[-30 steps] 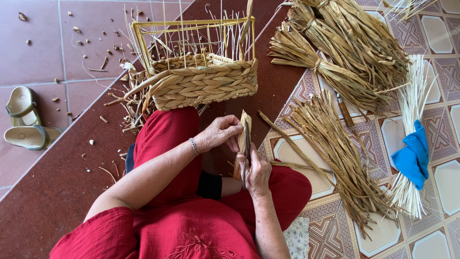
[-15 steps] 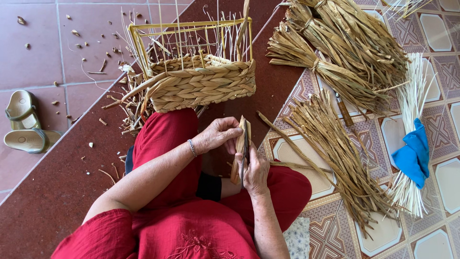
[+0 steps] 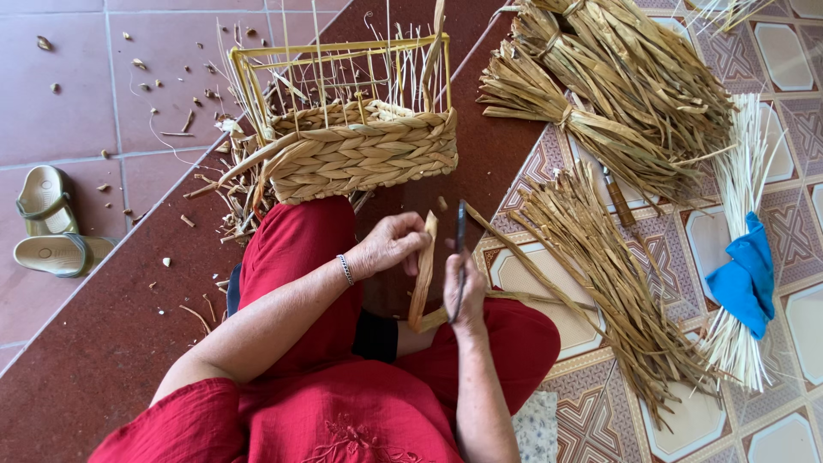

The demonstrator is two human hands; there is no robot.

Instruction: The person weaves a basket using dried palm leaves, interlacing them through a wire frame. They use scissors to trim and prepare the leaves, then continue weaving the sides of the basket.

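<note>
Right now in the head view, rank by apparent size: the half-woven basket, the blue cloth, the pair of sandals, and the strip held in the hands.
Largest to smallest:
1. Half-woven basket
2. Pair of sandals and blue cloth: too alike to rank
3. Strip between left hand and right hand, thinnest, though nearest the camera

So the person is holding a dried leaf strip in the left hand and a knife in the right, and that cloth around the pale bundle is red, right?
Not quite: the cloth around the pale bundle is blue, as the head view shows. The left hand does hold the dried leaf strip, the right hand the knife.
</note>
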